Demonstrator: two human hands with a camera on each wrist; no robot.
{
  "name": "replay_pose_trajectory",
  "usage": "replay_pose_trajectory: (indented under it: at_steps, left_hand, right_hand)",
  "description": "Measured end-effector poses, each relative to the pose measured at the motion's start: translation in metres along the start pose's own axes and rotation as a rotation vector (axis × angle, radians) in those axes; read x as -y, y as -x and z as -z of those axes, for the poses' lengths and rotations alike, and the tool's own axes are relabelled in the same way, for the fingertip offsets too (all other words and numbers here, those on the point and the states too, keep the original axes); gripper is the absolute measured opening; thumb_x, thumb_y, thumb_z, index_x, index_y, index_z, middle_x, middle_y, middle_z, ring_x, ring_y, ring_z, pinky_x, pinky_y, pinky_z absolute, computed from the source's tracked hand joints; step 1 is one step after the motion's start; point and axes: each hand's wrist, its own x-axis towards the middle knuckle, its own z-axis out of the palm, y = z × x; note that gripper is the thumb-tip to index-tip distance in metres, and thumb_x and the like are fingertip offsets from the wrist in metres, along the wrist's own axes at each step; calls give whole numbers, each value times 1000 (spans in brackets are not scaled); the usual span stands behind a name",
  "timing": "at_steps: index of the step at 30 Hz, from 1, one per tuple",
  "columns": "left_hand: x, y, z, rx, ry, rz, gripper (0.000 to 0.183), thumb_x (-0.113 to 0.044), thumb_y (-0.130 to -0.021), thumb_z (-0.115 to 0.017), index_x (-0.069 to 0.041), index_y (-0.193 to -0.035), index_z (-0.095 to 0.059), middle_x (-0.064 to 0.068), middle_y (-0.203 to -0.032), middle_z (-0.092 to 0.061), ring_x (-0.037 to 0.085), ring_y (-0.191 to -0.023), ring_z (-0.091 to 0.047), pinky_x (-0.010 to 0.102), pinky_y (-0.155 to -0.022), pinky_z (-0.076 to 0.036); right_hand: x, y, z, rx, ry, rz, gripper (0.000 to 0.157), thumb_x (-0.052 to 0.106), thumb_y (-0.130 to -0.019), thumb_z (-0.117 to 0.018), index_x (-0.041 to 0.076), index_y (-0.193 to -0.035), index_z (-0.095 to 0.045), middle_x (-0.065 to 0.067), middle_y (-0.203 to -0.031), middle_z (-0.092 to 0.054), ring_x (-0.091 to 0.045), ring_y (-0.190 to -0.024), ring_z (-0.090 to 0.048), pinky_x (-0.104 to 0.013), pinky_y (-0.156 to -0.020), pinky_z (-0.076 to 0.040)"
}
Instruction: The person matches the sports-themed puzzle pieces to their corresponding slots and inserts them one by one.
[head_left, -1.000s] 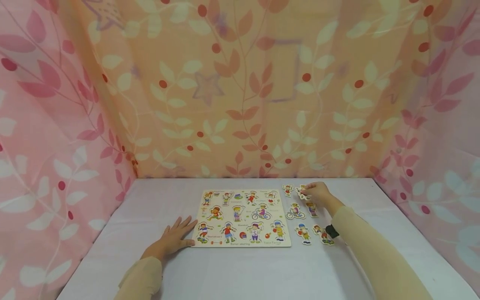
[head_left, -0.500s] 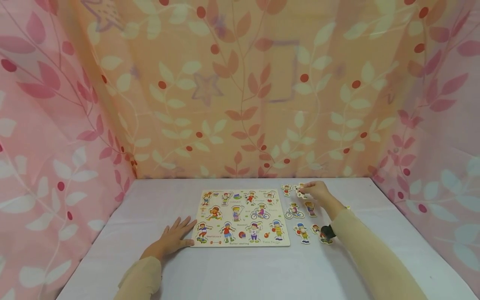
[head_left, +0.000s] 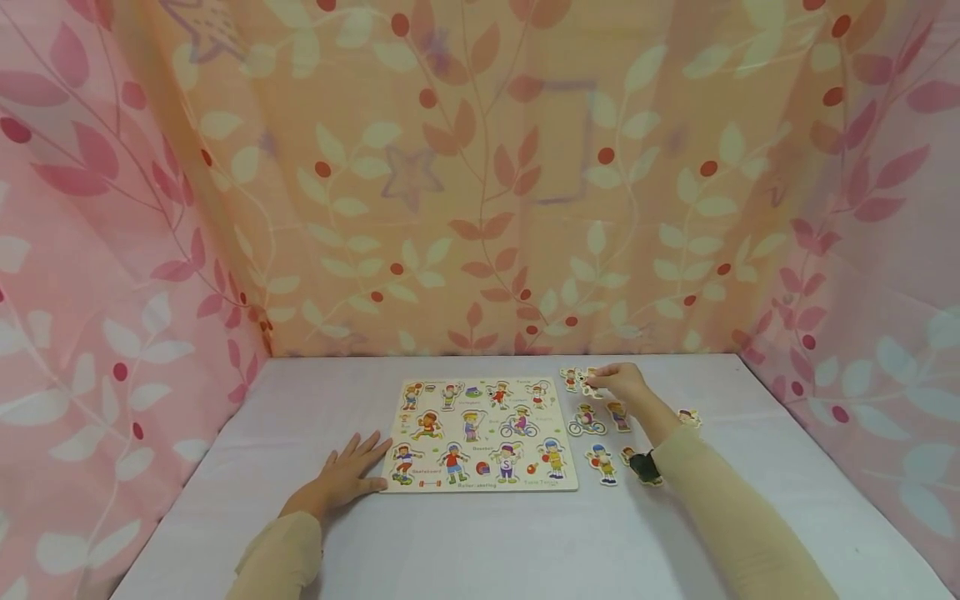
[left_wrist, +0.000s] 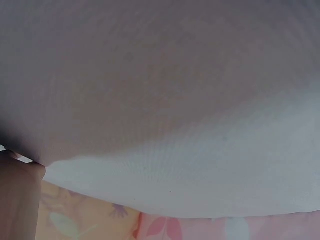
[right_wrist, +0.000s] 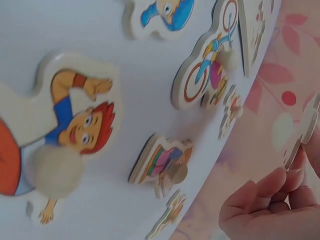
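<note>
My left hand (head_left: 341, 475) lies flat with spread fingers on the table, its tips at the left edge of a wooden puzzle board (head_left: 566, 483) printed with children playing sports. Only part of that hand, a finger (left_wrist: 20, 195), shows in the left wrist view. My right hand (head_left: 624, 383) pinches a cut-out puzzle piece (head_left: 588, 384) beyond the board's far right corner. The right wrist view shows this piece (right_wrist: 304, 127) tilted nearly edge-on between thumb and fingers, its picture mostly hidden. Beside it lies a tennis-girl piece (head_left: 570, 380).
Right of the board lie a cyclist piece (head_left: 587, 419), a golfer piece (head_left: 617, 416) and a blue-capped figure piece (head_left: 602, 465). A dark wrist device (head_left: 645, 467) partly covers another piece. One more piece (head_left: 689, 418) lies past the right forearm. Floral curtains (head_left: 480, 250) enclose the white table.
My right hand has shifted slightly left with the piece pinched in it. The piece beyond my right forearm has come into view. My left hand has stayed in place.
</note>
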Motion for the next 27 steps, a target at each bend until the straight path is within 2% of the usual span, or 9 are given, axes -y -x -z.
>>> replay_pose_trajectory:
  at_steps: [6,13,17,20,23,25,27]
  left_hand:
    - [0,1,0,7,-1,0,80,-45,-86,-67,-7,-149,-36,23,-157,-21,50,-142,-3,71,-107,1]
    - [0,0,2,3,-4,3,80,-44,-86,-67,-7,-150,-36,23,-157,-20,50,-143,-3,70,-108,1]
    - [-2,1,3,14,-5,17,80,-44,-86,-67,-7,-150,-36,22,-157,-20,50,-143,-3,70,-108,1]
    - [-2,1,3,14,-5,23,80,-44,-86,-67,-8,-150,-35,22,-158,-19,50,-143,-2,69,-108,2]
    - [-2,1,3,10,-7,14,80,-45,-86,-67,-7,-150,-36,23,-157,-20,50,-143,-3,70,-108,1]
    - [-2,1,3,8,-9,7,80,-45,-86,-67,-7,-150,-36,23,-157,-20,51,-142,-3,70,-108,1]
    - [-2,1,3,6,-13,3,80,-45,-86,-67,-7,-150,-36,23,-157,-20,51,-142,-4,71,-108,0]
  right_hand:
    - [3,3,-11,27,-49,-33,31,16,-91,-70,-5,-111,-60,-24,-125,-54,-39,-124,-42,-59,-105,-34]
    - [9,7,-25,12,2,28,28,18,-90,-71,-4,-106,-63,-20,-112,-61,-36,-115,-49,-53,-101,-38]
    - [10,6,-36,39,-88,11,20,12,-90,-70,-4,-101,-63,-18,-106,-65,-33,-110,-52,-49,-99,-41]
    - [11,5,-43,51,-121,11,18,10,-90,-70,-4,-100,-64,-21,-112,-64,-35,-111,-53,-49,-101,-40]
    - [13,6,-50,42,-84,31,23,13,-90,-70,-5,-103,-65,-23,-124,-58,-36,-115,-52,-49,-101,-40]
    - [15,7,-53,33,-46,46,26,15,-89,-71,-4,-105,-66,-22,-124,-57,-31,-106,-55,-44,-92,-46]
    - [17,8,-56,43,-42,38,27,17,-89,-72,-3,-106,-66,-19,-119,-59,-22,-82,-56,-35,-75,-49]
